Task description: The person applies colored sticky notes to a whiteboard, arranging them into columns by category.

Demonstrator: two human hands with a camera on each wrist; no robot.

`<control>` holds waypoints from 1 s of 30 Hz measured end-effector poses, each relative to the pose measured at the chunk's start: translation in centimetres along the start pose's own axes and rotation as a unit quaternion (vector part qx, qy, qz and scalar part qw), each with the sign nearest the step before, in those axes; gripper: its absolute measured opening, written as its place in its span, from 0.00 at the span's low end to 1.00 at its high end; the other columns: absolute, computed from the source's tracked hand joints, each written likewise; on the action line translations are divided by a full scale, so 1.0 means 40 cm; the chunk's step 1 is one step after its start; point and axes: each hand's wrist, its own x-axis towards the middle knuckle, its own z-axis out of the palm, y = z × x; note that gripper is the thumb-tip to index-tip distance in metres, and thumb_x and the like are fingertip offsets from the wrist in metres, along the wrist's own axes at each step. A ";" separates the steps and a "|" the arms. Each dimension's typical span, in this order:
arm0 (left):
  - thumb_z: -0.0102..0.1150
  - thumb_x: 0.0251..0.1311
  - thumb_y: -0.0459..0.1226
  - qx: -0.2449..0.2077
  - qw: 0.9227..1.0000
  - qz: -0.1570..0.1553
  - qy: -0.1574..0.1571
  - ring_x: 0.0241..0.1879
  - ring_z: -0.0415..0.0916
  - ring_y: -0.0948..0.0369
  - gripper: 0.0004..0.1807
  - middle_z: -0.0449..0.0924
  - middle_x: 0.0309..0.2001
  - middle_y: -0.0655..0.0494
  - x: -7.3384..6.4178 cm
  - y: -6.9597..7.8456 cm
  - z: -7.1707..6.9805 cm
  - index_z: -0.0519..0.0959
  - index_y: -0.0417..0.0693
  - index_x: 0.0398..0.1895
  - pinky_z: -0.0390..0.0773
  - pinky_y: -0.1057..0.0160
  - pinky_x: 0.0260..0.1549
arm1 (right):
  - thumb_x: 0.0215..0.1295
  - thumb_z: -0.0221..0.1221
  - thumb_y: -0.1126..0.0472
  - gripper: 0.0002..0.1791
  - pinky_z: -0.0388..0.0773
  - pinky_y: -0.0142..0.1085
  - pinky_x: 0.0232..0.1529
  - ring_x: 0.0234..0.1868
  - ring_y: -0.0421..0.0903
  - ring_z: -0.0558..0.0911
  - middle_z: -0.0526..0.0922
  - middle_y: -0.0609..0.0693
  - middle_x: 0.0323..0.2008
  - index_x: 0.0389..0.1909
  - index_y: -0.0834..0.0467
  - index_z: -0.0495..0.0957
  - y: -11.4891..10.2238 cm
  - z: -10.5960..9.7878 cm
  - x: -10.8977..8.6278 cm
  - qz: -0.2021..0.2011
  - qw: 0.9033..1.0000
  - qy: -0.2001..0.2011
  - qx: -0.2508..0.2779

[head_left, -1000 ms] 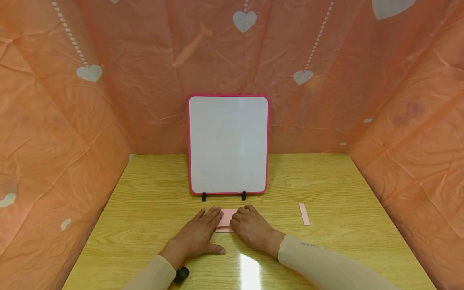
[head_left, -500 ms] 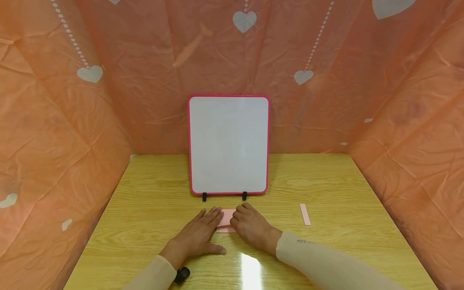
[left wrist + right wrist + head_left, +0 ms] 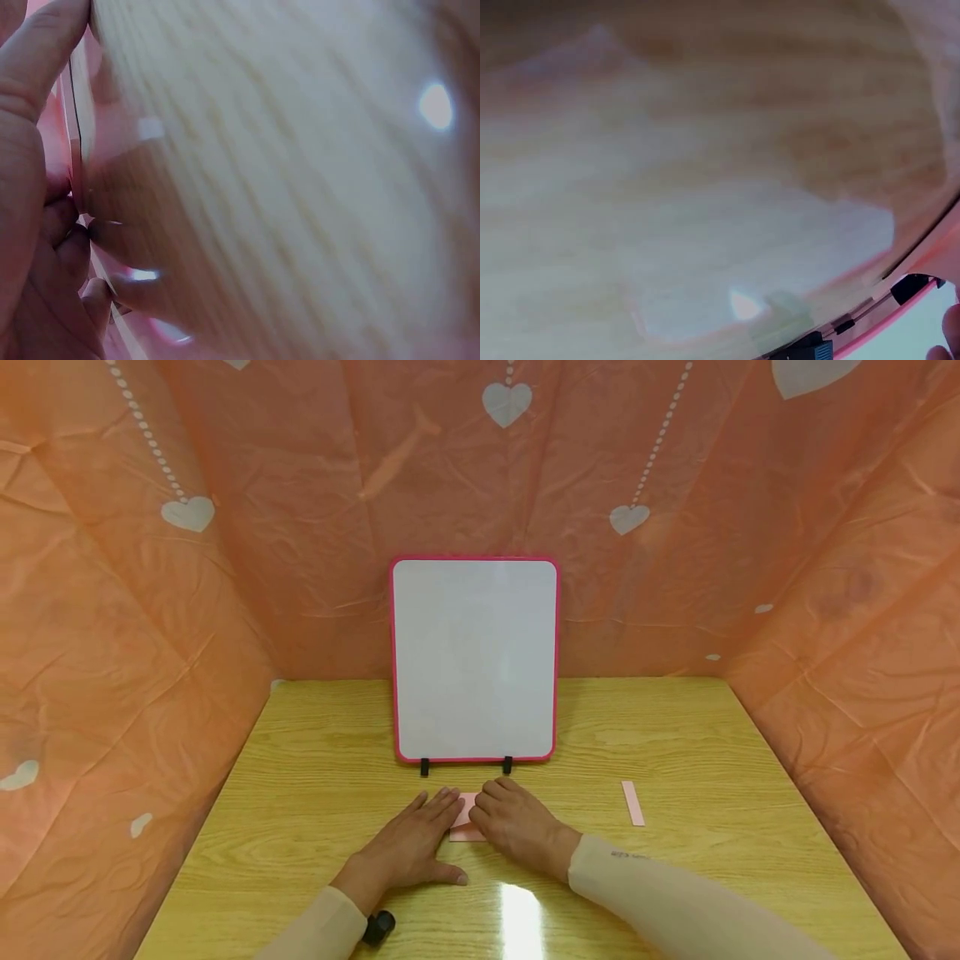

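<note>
A small pink rectangular paper lies flat on the table below the whiteboard, in the middle of the head view. Its upper layer ends in an edge that slants up toward the right, with a shadowed gap over the lower strip. Straight fingers of my left hand press on the paper's left side, the thumb spread out on the table. Across its right side, my right hand has curled fingers and pinches the upper layer; its fingertips are hidden. In the left wrist view my left hand shows beside the table surface.
A whiteboard with a pink frame stands upright on two black feet behind the hands. To the right lies a narrow pink strip. Orange cloth with white hearts surrounds the wooden table at the back and sides.
My right hand has shifted slightly left over the paper, and the upper layer's edge slants more. My left hand stays in place.
</note>
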 end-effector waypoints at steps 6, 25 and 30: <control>0.63 0.57 0.73 -0.006 1.000 0.000 0.000 0.85 0.46 0.53 0.62 0.52 0.85 0.51 0.003 0.003 0.004 0.56 0.45 0.85 0.46 0.46 0.84 | 0.74 0.63 0.57 0.06 0.76 0.38 0.66 0.52 0.44 0.78 0.81 0.43 0.43 0.47 0.51 0.79 0.007 0.003 0.012 -0.002 1.000 -0.015 -0.012; 0.63 0.58 0.72 0.017 1.000 -0.001 0.017 0.85 0.44 0.51 0.61 0.50 0.86 0.50 -0.004 0.009 0.005 0.56 0.46 0.85 0.46 0.43 0.84 | 0.75 0.63 0.54 0.07 0.76 0.37 0.59 0.49 0.45 0.76 0.79 0.44 0.42 0.42 0.52 0.75 0.011 0.008 0.007 -0.005 1.000 -0.010 -0.005; 0.62 0.59 0.72 0.042 0.999 -0.003 0.030 0.85 0.47 0.50 0.62 0.53 0.85 0.48 -0.035 0.004 0.009 0.54 0.42 0.85 0.50 0.43 0.83 | 0.76 0.61 0.55 0.06 0.75 0.36 0.56 0.46 0.44 0.75 0.78 0.44 0.40 0.41 0.51 0.74 0.008 0.004 0.011 -0.004 1.000 -0.010 -0.006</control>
